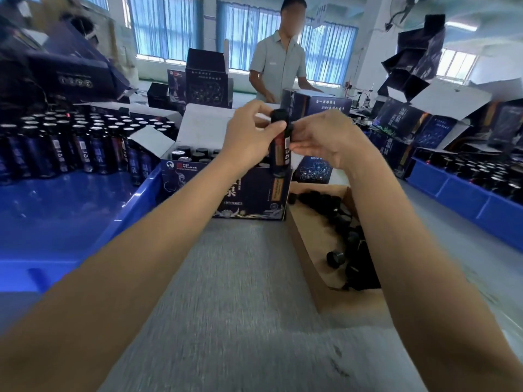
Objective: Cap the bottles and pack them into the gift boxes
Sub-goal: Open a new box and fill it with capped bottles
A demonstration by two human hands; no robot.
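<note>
gripping a dark glass bottle with an orange label (279,154) upright near its black cap (280,114) with the left hand (249,134); pinching its middle with the right hand (319,140). held above an open navy printed gift box (249,193) mid grey surface (240,278), beside a brown cardboard box of loose black caps (308,250); blue plastic tray of bottles (70,210) at left edge.

Tall windows (167,26) with blue blinds light the white-walled room, a fan (410,9) mounted high.

On the worktop (240,278), the gift box (226,193) sits far centre, with a tray (135,205) of bottles (56,148) left and a carton (305,241) of caps (334,210) right.
</note>
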